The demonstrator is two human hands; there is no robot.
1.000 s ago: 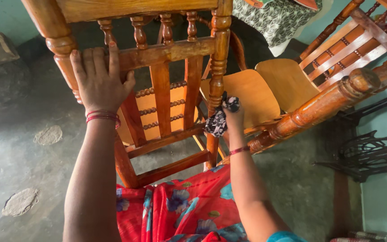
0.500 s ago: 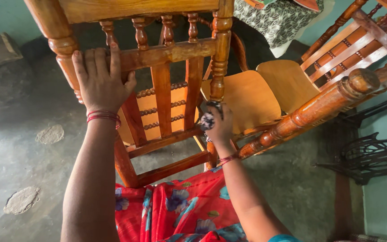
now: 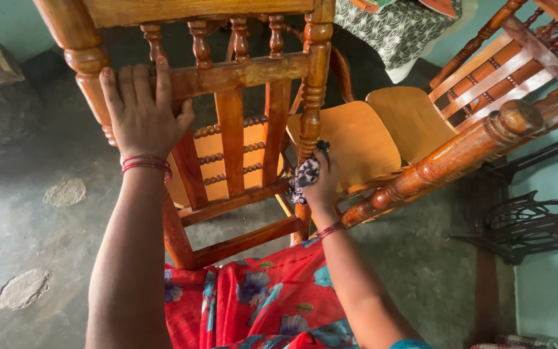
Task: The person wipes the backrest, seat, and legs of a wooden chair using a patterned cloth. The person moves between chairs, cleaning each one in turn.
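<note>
While left hand lies flat, fingers spread, on left part of chair back rail, right hand sits at right turned post, fingers closed round dark patterned cloth. Cloth pressed against post's lower stretch, just left of fingers. Post's long axis runs near-to-far, so free length lies far of right hand. Right hand nearer post; left well apart.

One head cam only: scene viewed steeply downward, close in, over wooden chair toward floor.
</note>
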